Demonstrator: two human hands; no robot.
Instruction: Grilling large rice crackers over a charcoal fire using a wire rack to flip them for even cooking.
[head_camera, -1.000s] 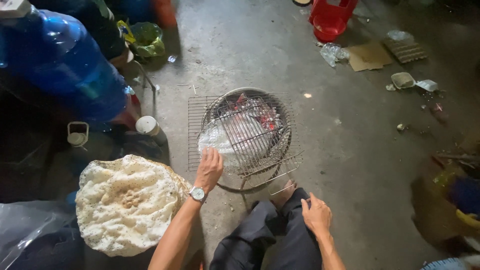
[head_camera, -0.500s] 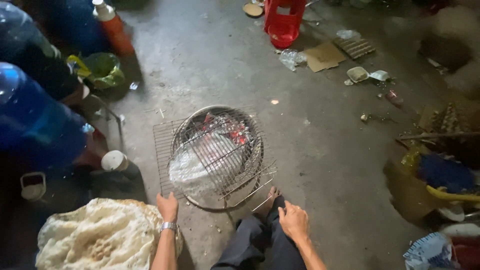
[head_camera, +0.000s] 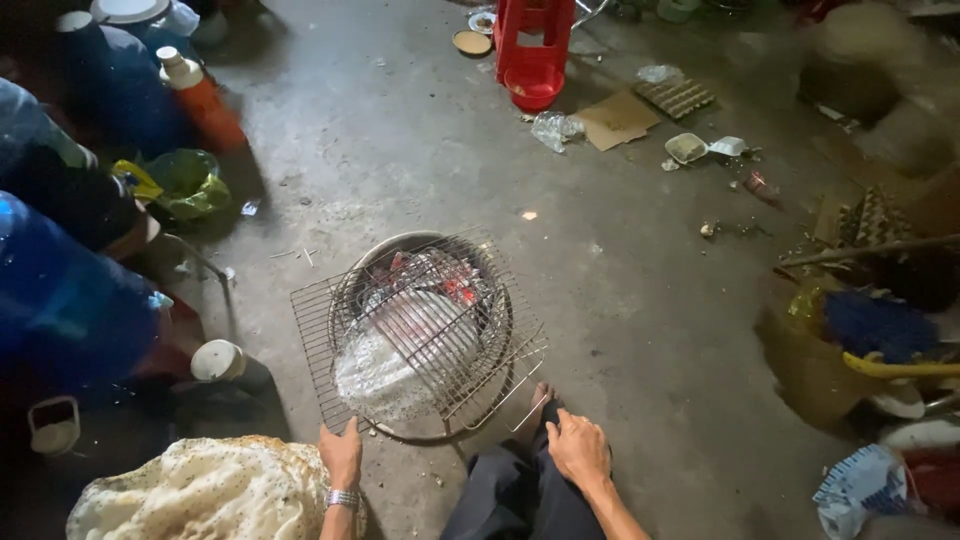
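A round charcoal brazier (head_camera: 490, 318) sits on the concrete floor with glowing embers inside. A square wire grill rack (head_camera: 330, 330) lies over it, with a thin pale sheet (head_camera: 400, 345) pressed in the rack. My left hand (head_camera: 342, 455), with a wristwatch, touches the rack's near left corner, fingers spread. My right hand (head_camera: 578, 450) rests flat on my knee in dark trousers. My bare foot (head_camera: 540, 398) is next to the brazier. A large puffed, blistered cracker (head_camera: 200, 490) lies at the lower left beside my left arm.
Big blue water bottles (head_camera: 70, 300) and an orange bottle (head_camera: 205, 105) stand at the left, with a green bag (head_camera: 185, 180) and a white-lidded jar (head_camera: 218, 362). A red plastic stool (head_camera: 533, 50), cardboard (head_camera: 615, 120) and litter are at the back. Baskets and clutter (head_camera: 870, 330) fill the right.
My left hand has drawn back from the middle of the rack to its near left corner. The view has tilted up and away, showing more floor.
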